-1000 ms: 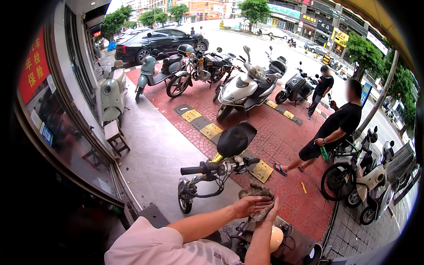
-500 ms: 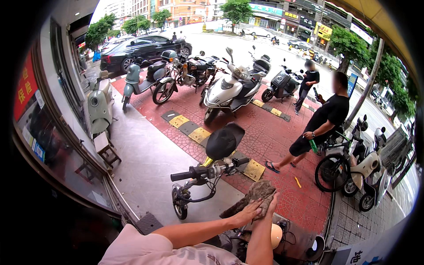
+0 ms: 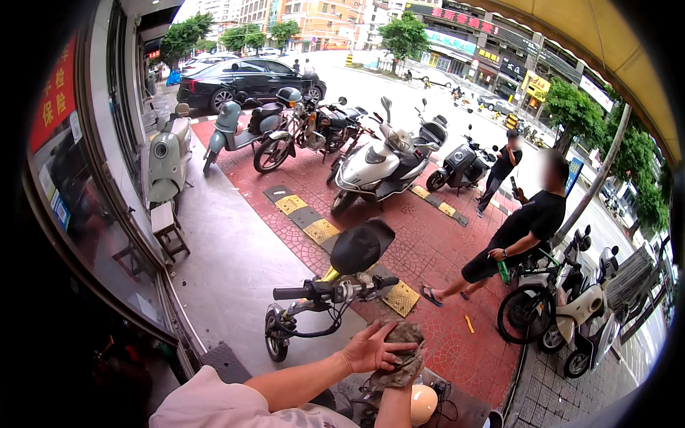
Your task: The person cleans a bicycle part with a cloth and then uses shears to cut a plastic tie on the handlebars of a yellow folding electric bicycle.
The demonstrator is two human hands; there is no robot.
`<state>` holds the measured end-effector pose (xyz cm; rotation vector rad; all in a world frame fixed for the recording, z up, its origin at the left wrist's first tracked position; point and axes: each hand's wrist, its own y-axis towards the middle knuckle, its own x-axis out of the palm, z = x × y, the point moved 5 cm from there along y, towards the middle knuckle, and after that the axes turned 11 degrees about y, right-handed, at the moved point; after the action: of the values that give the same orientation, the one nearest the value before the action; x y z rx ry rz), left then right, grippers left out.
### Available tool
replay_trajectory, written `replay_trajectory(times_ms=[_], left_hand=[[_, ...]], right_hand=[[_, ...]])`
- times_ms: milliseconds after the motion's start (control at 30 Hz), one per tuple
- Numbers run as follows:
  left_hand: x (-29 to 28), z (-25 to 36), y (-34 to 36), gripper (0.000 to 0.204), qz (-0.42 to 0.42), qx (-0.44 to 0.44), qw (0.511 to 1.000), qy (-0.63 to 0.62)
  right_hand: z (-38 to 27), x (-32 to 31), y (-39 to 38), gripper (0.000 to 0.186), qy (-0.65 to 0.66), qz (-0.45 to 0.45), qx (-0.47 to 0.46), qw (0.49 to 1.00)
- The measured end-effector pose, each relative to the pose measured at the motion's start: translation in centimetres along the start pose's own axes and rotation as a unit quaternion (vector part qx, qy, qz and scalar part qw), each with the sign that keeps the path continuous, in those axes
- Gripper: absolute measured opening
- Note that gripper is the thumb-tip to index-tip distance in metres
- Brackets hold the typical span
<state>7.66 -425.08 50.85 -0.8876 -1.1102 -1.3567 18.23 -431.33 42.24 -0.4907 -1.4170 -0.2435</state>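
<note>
A dirty brown rag is bunched up between my hands, low in the middle of the view. My left hand lies against its near left side with fingers spread and stretched over the cloth. The rag covers my right hand, so its fingers are hidden; only my right forearm shows below. Just beyond stands a small two-wheeler's handlebar with black grips and loose cables. A black seat-like pad rises behind the bar.
A cream rounded object and dark cables sit below my hands. Several scooters, such as a white one, and a motorcycle are parked ahead. At right, a person in black holds a phone and a green bottle. A wooden stool stands left.
My left hand has shifted left and its fingers have spread apart. The rag has moved slightly left and down, now covering my right hand. The whole view has tilted a little.
</note>
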Motion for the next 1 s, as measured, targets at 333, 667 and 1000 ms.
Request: replay_trajectory(times_ms=[333, 667, 1000], left_hand=[[0.7, -0.9, 0.2, 0.071, -0.057, 0.03, 0.998, -0.015], [0.8, -2.0, 1.7, 0.049, 0.033, 0.044, 0.997, -0.058], [2.3, -3.1, 0.7, 0.091, 0.112, 0.097, 0.984, 0.1]], right_hand=[[3.7, 10.2, -2.3, 0.066, -0.115, 0.067, -0.038, 0.99], [0.8, 8.0, -0.6, 0.047, -0.185, 0.105, -0.113, 0.971], [-2.0, 7.4, 0.7, 0.058, -0.214, 0.109, -0.11, 0.964]])
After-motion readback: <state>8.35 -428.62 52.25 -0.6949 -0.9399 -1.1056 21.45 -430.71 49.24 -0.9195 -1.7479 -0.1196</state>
